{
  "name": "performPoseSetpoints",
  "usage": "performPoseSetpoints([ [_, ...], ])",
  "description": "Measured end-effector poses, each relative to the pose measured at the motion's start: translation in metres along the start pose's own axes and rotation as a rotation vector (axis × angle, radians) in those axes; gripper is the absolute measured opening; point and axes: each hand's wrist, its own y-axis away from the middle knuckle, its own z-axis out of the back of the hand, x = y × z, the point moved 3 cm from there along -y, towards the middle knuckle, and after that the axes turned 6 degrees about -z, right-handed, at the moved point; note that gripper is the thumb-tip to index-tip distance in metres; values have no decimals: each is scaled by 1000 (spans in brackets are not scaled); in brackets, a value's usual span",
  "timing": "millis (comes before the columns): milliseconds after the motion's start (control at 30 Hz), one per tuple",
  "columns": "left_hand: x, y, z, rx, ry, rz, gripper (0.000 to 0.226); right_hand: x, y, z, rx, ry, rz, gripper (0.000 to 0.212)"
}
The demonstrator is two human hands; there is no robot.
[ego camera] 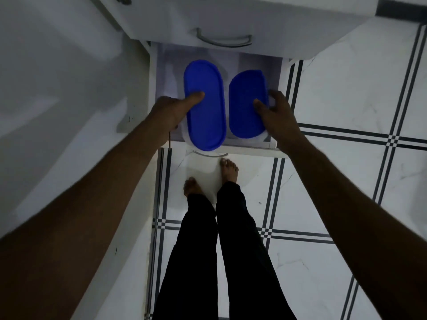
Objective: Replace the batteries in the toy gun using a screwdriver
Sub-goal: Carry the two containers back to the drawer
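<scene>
Gripping two boxes in the drawer [159, 72]: left hand [171, 109] holds the long box [204, 105], lying 12-to-6; right hand [277, 114] holds the shorter box [247, 102]. No toy gun or screwdriver visible.

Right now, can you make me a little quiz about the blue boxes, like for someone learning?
1. True or false: the drawer holding the containers is pulled open.
2. How many blue lids are in the drawer? A) one B) two C) four
3. Which hand grips the shorter container?

Key:
1. True.
2. B: a long blue lid and a shorter one beside it.
3. The right hand; the left hand holds the long container, thumb resting on its lid.
</scene>
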Motion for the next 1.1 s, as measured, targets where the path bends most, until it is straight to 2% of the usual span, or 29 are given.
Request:
performPoseSetpoints([
  [233, -3, -69, -13, 58, -211, -5, 89, 1, -42, -15, -54, 2, -43, 47],
  [500, 11, -106, -23, 26, -386, -61, 50, -8, -58, -23, -67, 167, 36, 55],
  [633, 15, -109, -24, -81, -495, -198, 51, -14, -57, -21, -112, 232, 30, 71],
  [733, 22, -115, -25, -120, -448, -204, 51, -11, -49, -20, -166, 251, 96, 74],
  [900, 26, -126, -34, -126, -359, -177, 50, -13, -8, -25, -167, 203, 238, 57],
  [1000, 22, -131, -35, -131, -363, -210, 51, -21, 22, -35, -80, 189, 274, 34],
  [1100, 26, -130, -27, -198, -395, -204, 65, -40, 49, -51, 69, 123, 227, 24],
])
